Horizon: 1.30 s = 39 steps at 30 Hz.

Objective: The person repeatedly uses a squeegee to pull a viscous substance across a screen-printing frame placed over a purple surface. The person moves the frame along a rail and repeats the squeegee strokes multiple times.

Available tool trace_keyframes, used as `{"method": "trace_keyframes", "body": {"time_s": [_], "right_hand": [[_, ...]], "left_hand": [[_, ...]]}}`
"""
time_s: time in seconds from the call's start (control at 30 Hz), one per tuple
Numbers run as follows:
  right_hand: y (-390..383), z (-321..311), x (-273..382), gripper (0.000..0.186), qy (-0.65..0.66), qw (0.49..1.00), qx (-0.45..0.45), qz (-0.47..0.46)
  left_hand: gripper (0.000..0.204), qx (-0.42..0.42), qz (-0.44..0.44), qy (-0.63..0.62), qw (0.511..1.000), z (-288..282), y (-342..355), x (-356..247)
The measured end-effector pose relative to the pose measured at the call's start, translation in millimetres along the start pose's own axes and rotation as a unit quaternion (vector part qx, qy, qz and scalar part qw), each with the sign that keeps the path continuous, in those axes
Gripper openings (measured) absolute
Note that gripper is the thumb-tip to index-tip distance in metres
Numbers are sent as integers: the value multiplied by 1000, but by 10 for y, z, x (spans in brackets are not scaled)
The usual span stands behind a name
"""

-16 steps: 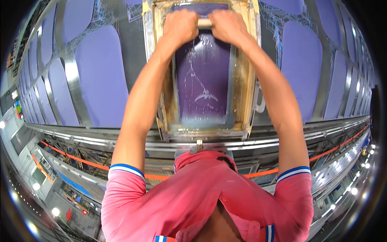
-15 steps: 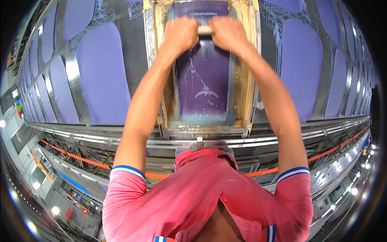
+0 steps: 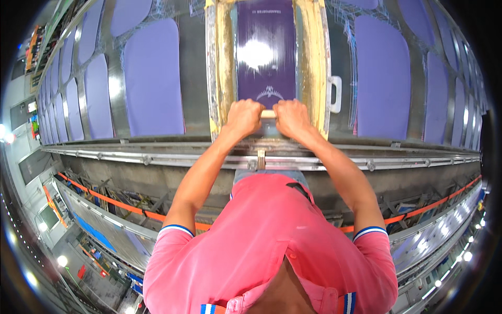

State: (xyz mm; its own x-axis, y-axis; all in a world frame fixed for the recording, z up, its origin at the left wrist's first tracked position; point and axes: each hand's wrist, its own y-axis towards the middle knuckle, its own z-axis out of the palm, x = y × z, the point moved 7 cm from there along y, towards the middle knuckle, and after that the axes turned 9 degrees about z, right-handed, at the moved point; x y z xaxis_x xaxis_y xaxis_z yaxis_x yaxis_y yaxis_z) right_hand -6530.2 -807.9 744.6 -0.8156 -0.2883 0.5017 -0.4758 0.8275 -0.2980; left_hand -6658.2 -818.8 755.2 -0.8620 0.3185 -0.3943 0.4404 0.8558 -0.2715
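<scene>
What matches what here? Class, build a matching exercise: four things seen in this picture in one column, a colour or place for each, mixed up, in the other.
1. squeegee handle
2. screen frame
3. fabric panel
4. strap

a. orange
b. gripped between the left hand and right hand
c. lilac, left of the frame
d. yellowish

Pairs: 1-b, 2-d, 3-c, 4-a
</scene>
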Motion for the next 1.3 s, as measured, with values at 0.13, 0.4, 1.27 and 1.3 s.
{"method": "trace_keyframes", "body": {"time_s": [0.13, 0.4, 1.27, 1.3], "right_hand": [[1172, -701, -242, 19, -46, 997, -61, 6], [3303, -1807, -794, 26, -115, 992, -35, 28], [-316, -509, -737, 51, 50, 958, -264, 96], [-254, -698, -1004, 54, 56, 937, -301, 167]], "left_hand": [[24, -28, -3, 56, 998, -605, 1086, 544], [33, -43, -12, 103, 994, -1671, 3117, 1490], [36, -39, -2, -1, 999, 224, -470, -317], [36, -41, 0, 1, 999, 180, -488, -299]]}}
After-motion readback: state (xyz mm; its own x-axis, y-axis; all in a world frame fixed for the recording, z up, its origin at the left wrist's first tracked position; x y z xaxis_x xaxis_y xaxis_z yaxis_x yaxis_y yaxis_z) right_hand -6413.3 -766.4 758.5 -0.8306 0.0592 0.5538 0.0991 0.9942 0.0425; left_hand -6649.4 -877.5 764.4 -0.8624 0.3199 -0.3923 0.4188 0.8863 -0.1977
